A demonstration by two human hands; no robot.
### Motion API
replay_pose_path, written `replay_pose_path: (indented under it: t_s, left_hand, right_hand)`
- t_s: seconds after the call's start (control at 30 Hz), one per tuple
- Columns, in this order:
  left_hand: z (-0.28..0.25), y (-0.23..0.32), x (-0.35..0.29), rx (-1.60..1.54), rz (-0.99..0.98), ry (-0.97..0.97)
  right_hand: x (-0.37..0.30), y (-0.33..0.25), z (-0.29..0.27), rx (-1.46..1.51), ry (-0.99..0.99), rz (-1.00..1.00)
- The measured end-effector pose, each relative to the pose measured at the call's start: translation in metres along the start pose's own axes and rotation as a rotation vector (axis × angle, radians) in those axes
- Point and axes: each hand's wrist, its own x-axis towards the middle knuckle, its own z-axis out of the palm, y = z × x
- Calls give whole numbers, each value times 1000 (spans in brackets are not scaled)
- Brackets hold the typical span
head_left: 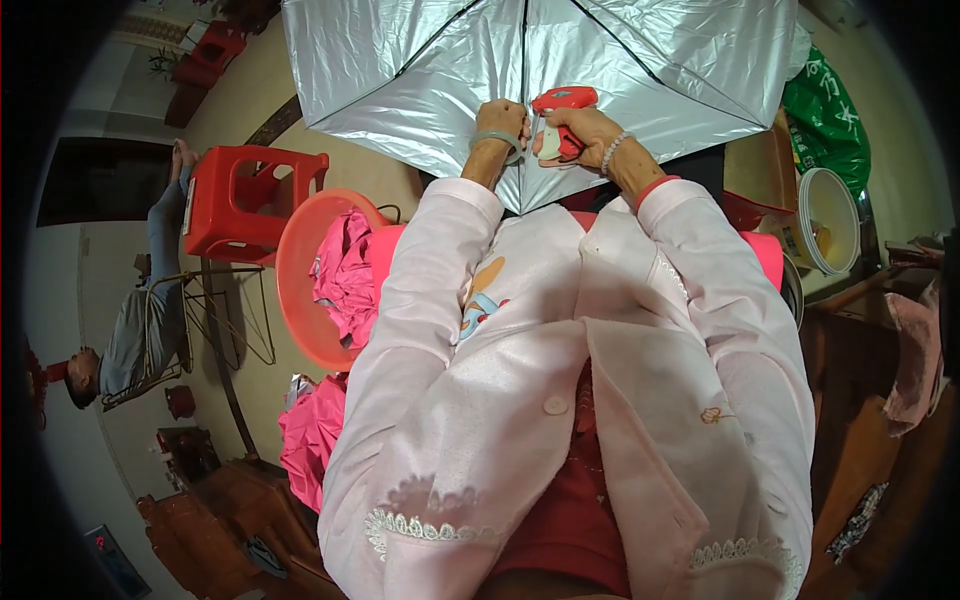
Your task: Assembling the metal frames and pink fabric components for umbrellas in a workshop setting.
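An umbrella canopy [420,85] with a silver underside and dark ribs spreads out in front of me, one corner pointing toward my lap. My left hand [499,122], with a pale bangle at the wrist, is closed on the canopy by its middle rib. Just to the right, my right hand [592,136], wearing a beaded bracelet, grips a red-and-white hand tool [566,99]. The tool lies against the silver fabric close to that same rib; its exact kind I cannot make out. My fingertips are partly hidden.
To my left are a coral basin [302,290] with pink fabric [345,270], more pink fabric [315,430] and a red stool [240,205]. A person [150,320] reclines on a chair farther left. White buckets [832,220] and a green bag [828,125] stand right.
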Motion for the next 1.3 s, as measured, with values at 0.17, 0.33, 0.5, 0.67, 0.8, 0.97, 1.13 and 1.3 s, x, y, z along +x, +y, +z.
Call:
replay_pose_path:
  t_s: [0.17,0.33,0.5,0.67,0.8,0.97,1.13,1.3]
  left_hand:
    - [0,-4,3,-30,-8,8]
    - [-1,-6,5,-39,-3,41]
    - [-2,-3,3,-130,-35,27]
    - [-3,1,-1,-236,-63,-13]
    - [-4,0,-1,-233,-56,-20]
    - [-3,-3,2,-178,-29,-23]
    - [-1,-2,1,-137,-22,-31]
    - [0,5,-7,-98,47,-38]
  right_hand:
    - [1,5,-11,167,-82,-9]
    - [3,5,-16,182,-131,-2]
    - [2,6,-18,182,-128,2]
    - [1,6,-19,162,-130,-10]
    - [1,6,-17,136,-131,-27]
    - [0,4,-16,105,-142,-25]
    - [5,5,-17,138,-143,-24]
    - [4,4,-15,99,-130,-18]
